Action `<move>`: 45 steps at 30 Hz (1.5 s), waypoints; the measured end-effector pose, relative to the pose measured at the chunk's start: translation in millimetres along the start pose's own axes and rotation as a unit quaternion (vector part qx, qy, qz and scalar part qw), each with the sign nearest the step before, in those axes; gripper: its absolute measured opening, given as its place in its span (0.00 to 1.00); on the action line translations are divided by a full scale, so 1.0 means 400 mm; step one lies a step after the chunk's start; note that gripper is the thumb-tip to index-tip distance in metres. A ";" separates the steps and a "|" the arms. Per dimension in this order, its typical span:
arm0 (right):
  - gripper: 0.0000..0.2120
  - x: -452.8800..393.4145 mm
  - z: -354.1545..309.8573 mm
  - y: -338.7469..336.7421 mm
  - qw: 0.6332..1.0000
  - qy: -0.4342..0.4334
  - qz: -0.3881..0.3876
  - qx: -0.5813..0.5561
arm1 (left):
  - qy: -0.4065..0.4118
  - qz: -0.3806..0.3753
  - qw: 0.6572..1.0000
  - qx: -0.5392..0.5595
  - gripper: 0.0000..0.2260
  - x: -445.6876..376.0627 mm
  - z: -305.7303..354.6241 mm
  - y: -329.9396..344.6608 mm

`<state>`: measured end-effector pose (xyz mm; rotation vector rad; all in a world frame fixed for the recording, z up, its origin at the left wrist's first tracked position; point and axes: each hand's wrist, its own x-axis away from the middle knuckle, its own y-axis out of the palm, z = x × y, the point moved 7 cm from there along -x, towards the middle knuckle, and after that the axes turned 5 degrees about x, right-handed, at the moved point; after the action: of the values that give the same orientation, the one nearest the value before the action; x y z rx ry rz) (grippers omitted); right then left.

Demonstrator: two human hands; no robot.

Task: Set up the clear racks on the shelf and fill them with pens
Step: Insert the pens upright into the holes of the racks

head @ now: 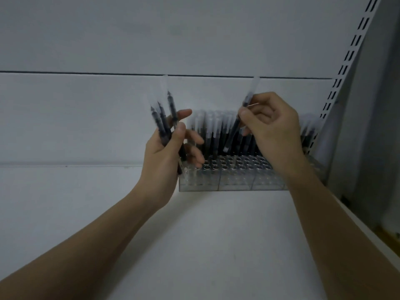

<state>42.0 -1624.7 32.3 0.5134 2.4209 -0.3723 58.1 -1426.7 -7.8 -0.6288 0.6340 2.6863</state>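
Clear racks [236, 182] stand side by side on the white shelf [216, 234], against the back panel at the right. Their back rows hold several dark pens with clear caps [213, 131]; the front rows show open holes. My left hand [166, 152] grips a bunch of three pens [163, 120], tips up, just left of the racks. My right hand [272, 126] pinches a single pen [237, 122], tilted, its lower end hanging over the racks' middle rows.
A slotted white upright [346, 61] runs up the right side of the shelf bay. A grey side panel [372, 126] lies beyond it. The back panel has a dark horizontal seam [86, 72].
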 end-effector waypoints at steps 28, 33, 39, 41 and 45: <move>0.08 0.028 0.078 0.050 0.955 0.071 -0.170 0.231 | -0.069 -0.077 0.993 -0.049 0.10 0.028 -0.040 0.030; 0.03 0.015 0.011 0.010 0.991 0.016 -0.072 0.108 | -0.111 -0.111 0.987 -0.042 0.10 0.038 -0.054 0.045; 0.06 0.048 -0.017 0.080 0.986 0.038 -0.161 -0.028 | -0.133 -0.127 0.981 -0.056 0.15 0.047 -0.069 0.059; 0.08 0.050 -0.013 0.085 0.983 0.053 -0.169 -0.051 | -0.135 -0.128 0.981 -0.055 0.15 0.047 -0.070 0.062; 0.08 0.050 -0.003 0.086 0.980 0.071 -0.174 -0.072 | -0.140 -0.137 0.979 -0.050 0.13 0.052 -0.070 0.066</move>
<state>42.0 -1588.5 15.7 0.0514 2.6556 -0.3110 39.7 -1458.8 -31.0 -0.3241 0.3129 2.4917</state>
